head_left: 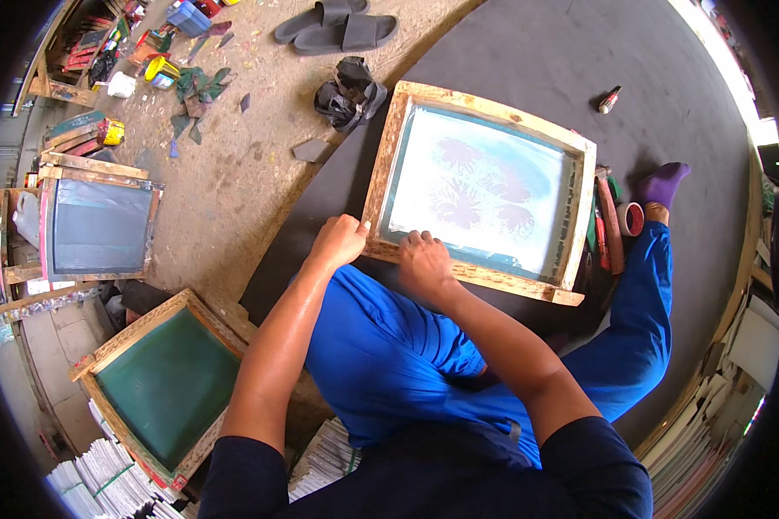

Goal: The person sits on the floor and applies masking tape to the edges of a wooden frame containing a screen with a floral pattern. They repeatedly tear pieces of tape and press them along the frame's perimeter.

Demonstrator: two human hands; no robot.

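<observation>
A wooden silk-screen frame (528, 288) lies on the dark tabletop, its pale mesh (493, 138) bearing a leafy, tree-like pattern with teal edges. My left hand (342, 240) is closed at the frame's near left corner, thumb against the wood. Over the near rail, beside it, my right hand (426, 266) has its fingers curled down at the mesh's edge. Whatever is under those fingers is hidden. A roll of tape (631, 219) and a red-handled tool (613, 229) lie right of the frame.
A small bottle (609, 100) lies farther back on the table. Black plastic (350, 93) rests near its left edge, with sandals (342, 28) on the floor beyond. Two more screens, one grey (104, 227) and one green (169, 381), stand at left. Stacked papers (112, 476) sit below them.
</observation>
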